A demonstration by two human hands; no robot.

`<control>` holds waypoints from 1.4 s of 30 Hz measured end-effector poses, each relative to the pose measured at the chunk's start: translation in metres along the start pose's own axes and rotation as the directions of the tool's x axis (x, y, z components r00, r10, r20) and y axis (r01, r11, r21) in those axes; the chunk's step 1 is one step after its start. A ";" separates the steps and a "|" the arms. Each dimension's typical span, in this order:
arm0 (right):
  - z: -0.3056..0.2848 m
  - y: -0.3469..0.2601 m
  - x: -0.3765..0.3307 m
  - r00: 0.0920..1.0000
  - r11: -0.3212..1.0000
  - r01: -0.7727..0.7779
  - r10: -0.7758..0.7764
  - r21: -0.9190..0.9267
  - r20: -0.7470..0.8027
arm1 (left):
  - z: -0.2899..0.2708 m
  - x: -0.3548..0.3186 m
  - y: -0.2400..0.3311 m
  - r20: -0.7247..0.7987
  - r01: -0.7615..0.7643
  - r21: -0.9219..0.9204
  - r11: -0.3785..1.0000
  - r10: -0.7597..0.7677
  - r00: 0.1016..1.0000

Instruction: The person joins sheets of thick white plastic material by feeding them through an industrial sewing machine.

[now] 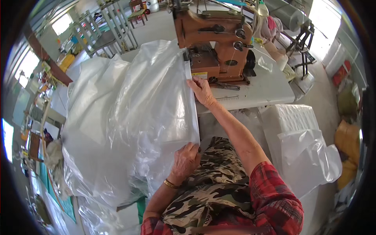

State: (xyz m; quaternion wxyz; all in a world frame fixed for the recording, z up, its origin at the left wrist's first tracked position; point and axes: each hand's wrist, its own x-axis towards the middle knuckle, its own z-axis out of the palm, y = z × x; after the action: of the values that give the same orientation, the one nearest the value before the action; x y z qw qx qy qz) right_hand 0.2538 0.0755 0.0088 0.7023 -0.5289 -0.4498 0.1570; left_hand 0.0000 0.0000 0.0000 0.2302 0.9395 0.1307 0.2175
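A large clear plastic sheet (pixel 129 113) spreads over the table and hangs down on my left side. Its right edge runs straight from the brown sewing machine (pixel 219 43) down toward my lap. My right hand (pixel 201 90) pinches this edge just in front of the machine. Lower down, near my thigh, my left hand (pixel 185 159) is closed on the same edge, wearing a gold-coloured band at the wrist. The far end of the edge lies at the machine's needle area, whose details are too small to make out.
Scissors-like metal tools (pixel 227 86) lie on the white table (pixel 270 92) by the machine's base. To my right is a stack of folded plastic sheets (pixel 301 137). Metal racks (pixel 105 35) stand at the back left, and a dark stand (pixel 301 47) holds a plastic roll at the back right.
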 end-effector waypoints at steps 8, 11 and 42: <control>-0.005 0.000 -0.002 0.999 0.987 -0.014 0.009 -0.163 -0.033 | -0.006 0.057 -0.014 -0.174 -0.048 0.104 0.993 0.065 0.983; -0.003 -0.003 -0.001 0.996 0.981 -0.024 0.006 -0.192 -0.090 | -0.011 0.086 -0.022 -0.168 -0.067 0.166 0.984 0.095 0.981; 0.004 0.000 -0.001 0.987 0.937 0.008 -0.063 -0.348 -0.148 | -0.271 0.143 0.018 -0.789 0.044 0.578 0.815 0.545 0.284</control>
State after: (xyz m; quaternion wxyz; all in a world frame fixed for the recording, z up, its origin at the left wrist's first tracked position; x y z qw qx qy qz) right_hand 0.2504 0.0775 0.0085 0.6343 -0.6467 -0.4230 0.0205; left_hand 0.0007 0.1354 0.2752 -0.1765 0.6689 0.1323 0.7099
